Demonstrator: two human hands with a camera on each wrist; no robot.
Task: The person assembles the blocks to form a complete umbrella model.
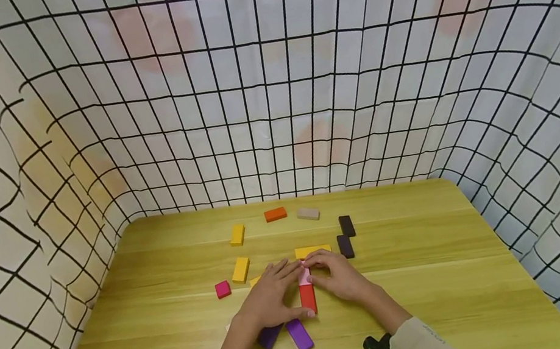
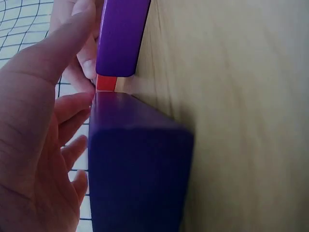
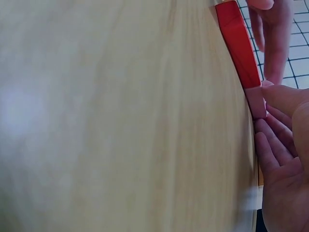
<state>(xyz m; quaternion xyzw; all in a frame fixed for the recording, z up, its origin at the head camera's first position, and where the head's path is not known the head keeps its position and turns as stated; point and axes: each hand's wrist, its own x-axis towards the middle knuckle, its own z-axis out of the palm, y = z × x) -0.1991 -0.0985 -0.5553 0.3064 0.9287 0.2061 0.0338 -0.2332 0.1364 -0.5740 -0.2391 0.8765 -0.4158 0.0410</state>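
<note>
A pink block [image 1: 304, 276] lies end to end with a red block [image 1: 308, 299], in line toward the far side of the table. Just beyond them a yellow block [image 1: 312, 251] lies crosswise. My right hand [image 1: 343, 276] pinches the pink block between thumb and fingers; the right wrist view shows its thumb on the pink block [image 3: 256, 102] beside the red one. My left hand [image 1: 269, 293] spreads over the left side with its fingers straight. Its fingertips are at the pink block's far end, and its thumb lies by the red block's near end.
Purple blocks [image 1: 300, 336] lie by the left wrist. Leftward are yellow blocks [image 1: 241, 270] and a small magenta block [image 1: 222, 289]. Orange [image 1: 275, 215] and beige [image 1: 308, 213] blocks lie farther back, dark blocks [image 1: 345, 246] at right. A grid-patterned curtain [image 1: 269, 108] surrounds the wooden table [image 1: 445, 295].
</note>
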